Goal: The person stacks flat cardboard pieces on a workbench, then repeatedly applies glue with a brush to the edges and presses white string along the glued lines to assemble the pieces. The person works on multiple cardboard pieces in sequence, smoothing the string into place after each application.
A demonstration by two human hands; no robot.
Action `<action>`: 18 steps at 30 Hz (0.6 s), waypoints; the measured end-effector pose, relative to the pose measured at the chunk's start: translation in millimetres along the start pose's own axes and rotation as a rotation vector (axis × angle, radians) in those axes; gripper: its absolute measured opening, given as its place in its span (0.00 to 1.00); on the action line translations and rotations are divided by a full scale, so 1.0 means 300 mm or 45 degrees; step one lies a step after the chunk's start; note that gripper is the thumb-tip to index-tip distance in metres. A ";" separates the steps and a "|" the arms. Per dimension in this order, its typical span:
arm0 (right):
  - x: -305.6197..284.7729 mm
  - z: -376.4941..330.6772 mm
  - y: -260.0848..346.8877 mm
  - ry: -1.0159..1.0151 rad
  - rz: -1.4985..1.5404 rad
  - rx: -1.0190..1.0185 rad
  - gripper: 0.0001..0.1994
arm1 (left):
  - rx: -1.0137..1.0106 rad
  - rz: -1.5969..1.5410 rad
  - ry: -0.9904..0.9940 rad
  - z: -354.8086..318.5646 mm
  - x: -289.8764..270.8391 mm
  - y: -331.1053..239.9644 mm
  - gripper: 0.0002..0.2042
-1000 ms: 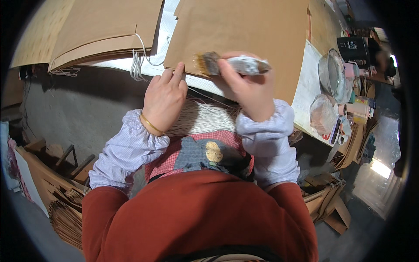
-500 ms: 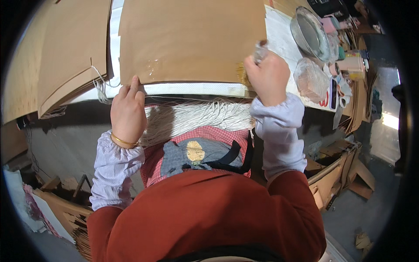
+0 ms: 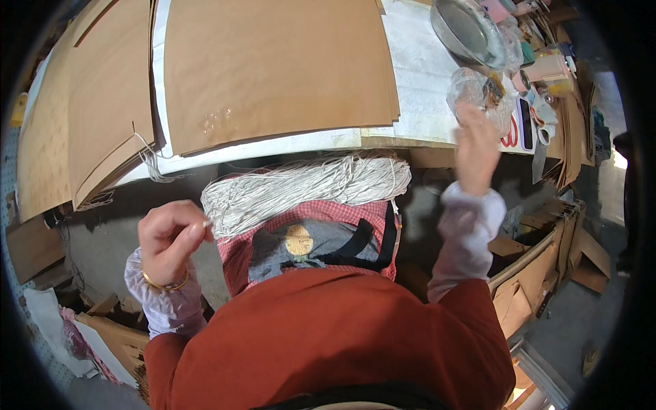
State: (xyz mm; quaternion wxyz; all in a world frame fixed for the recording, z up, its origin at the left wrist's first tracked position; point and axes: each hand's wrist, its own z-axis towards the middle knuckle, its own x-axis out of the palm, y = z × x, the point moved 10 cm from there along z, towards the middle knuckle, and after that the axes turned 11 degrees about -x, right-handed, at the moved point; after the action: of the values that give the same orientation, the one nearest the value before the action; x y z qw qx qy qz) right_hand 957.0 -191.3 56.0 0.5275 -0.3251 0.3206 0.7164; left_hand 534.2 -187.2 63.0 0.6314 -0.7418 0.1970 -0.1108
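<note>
My left hand is closed in a pinch at the left end of a bundle of white string lying across my lap; a small white string end shows at its fingertips. Motion blurs my right hand, whose fingers stretch out over the table's front edge. Just beyond those fingers, a brush with yellowish bristles rests on a clear plastic bag, apart from the hand as far as the blur shows. A stack of brown paper sheets lies in front of me, with a wet, shiny patch near its lower left.
More brown sheets lie at the left, white strings hanging from their corner. On the right are a metal basin, a phone, red-handled scissors and a tape roll. Cardboard boxes stand below right.
My right hand has moved right, from the paper's edge to the plastic bag, and the brush now lies there. My left hand has left the paper and come down to the string bundle.
</note>
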 end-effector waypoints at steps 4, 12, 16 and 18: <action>0.219 -0.042 0.609 0.385 1.226 -0.344 0.20 | 0.277 0.062 -0.035 -0.036 -0.011 -0.146 0.04; 0.203 0.012 0.234 0.392 1.302 0.257 0.05 | 0.150 0.878 -0.522 0.081 -0.231 -0.090 0.04; 0.366 0.047 0.118 0.405 1.205 0.623 0.05 | -0.022 0.727 -0.625 0.281 -0.300 0.165 0.04; 0.420 0.055 0.120 0.405 0.961 0.552 0.06 | 0.051 0.723 -0.622 0.312 -0.287 0.228 0.04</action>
State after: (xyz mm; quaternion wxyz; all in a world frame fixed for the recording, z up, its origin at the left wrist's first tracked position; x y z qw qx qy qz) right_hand 890.9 -117.7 -31.5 0.2300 -0.1737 0.6357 0.7161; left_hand 485.3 -75.0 -13.4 0.6796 -0.6498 0.2364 0.2450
